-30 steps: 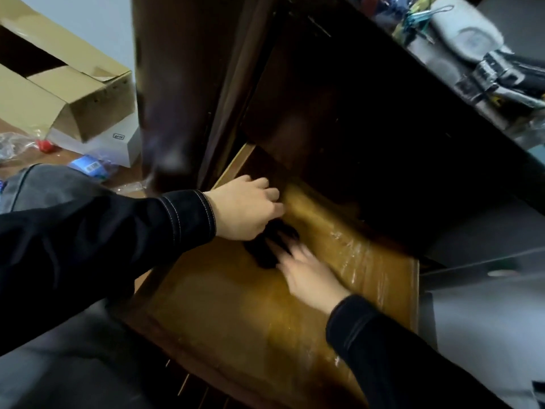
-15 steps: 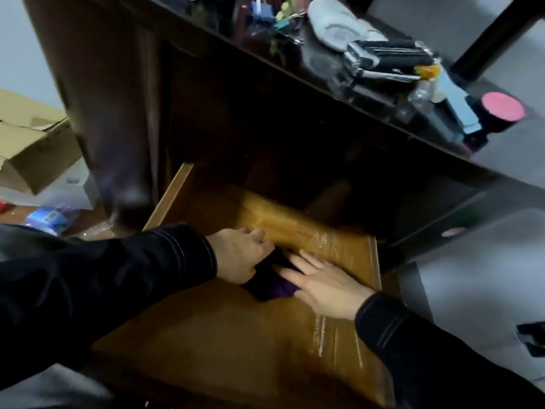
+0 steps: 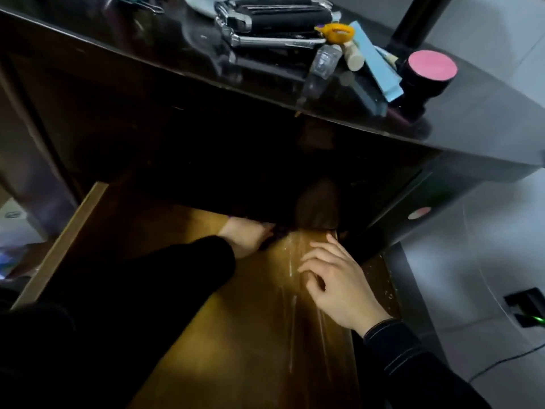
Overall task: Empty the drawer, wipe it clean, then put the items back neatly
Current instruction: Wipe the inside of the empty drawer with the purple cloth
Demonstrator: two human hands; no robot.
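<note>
Okay, dark desk spans 12 o'clock. Open wooden drawer fills 6 o'clock, and its floor is bare apart from a shiny clear film. Left hand reaches to the drawer's back, 12 o'clock end, with fingers curled on a dark cloth that is mostly hidden under the desk edge. Right hand is at 3 o'clock of the left, fingers relaxed and loosely bent, tips touching the film. On the desktop at 1 o'clock: pink-lidded black jar, small clear bottle.
</note>
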